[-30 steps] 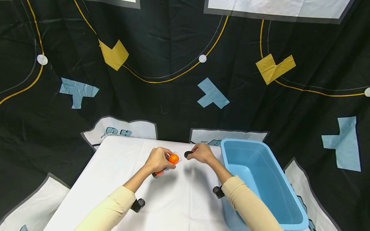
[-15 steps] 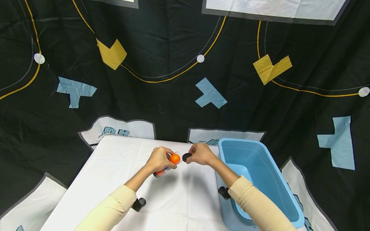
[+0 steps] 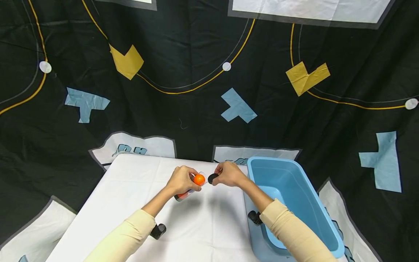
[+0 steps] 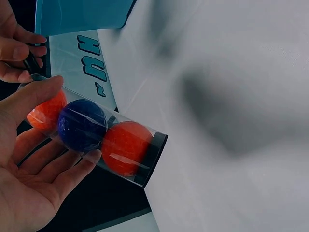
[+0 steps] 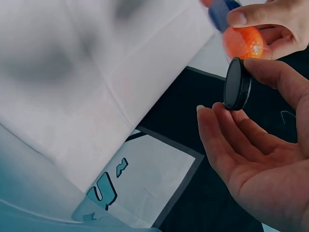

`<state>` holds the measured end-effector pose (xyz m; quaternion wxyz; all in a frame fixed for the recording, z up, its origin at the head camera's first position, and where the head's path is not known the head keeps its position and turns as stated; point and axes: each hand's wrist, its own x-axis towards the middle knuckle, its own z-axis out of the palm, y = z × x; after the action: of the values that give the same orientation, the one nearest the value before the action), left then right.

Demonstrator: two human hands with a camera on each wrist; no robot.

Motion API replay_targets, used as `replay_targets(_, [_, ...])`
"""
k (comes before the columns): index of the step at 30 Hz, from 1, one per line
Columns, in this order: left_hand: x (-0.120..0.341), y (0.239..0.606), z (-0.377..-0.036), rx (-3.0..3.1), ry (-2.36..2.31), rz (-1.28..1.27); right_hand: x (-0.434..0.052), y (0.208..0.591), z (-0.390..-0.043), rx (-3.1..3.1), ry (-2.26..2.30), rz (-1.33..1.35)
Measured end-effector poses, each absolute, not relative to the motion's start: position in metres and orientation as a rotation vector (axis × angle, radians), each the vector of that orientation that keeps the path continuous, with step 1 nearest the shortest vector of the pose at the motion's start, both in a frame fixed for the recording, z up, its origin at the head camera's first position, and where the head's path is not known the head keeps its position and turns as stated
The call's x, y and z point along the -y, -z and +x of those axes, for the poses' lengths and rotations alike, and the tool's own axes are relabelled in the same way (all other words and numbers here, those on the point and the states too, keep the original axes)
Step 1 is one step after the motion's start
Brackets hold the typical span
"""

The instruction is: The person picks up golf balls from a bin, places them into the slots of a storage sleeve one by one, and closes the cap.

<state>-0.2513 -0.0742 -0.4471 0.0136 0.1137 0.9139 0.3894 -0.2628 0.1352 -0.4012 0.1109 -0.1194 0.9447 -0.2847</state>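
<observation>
My left hand grips a clear plastic tube above the white table. Inside the tube lie an orange ball, a dark blue ball and a second orange ball at its open end. The tube's black base points down toward the table. My right hand pinches a round black cap between thumb and fingers, close to the tube's open end. In the left wrist view my left hand wraps the tube, and the cap shows only as a dark sliver.
A light blue plastic bin stands on the table right of my hands. A dark printed cloth with yellow and blue shapes hangs behind the table. The white table reaches toward me between my forearms.
My right hand has carried the black cap a little left, closer to the tube's open end. The left hand holds the tube almost where it was.
</observation>
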Motion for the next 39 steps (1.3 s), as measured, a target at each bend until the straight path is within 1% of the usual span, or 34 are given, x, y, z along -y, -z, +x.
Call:
replay_targets(10, [0.068,0.447,-0.251,-2.831,-1.210,0.383,-0.137,0.404,-0.266,-2.571,1.132,-0.300])
replay_targets(16, [0.063,0.447,-0.250,-2.816,-1.217,0.448,-0.135,0.408,-0.264,-2.450,1.258,-0.260])
replay_targets(25, [0.061,0.449,-0.250,-2.796,-1.229,0.459,-0.132,0.414,-0.260,-2.394,1.371,-0.232])
replay_targets(39, [0.058,0.454,-0.251,-2.803,-1.225,0.474,-0.137,0.412,-0.265,-2.301,1.380,-0.124])
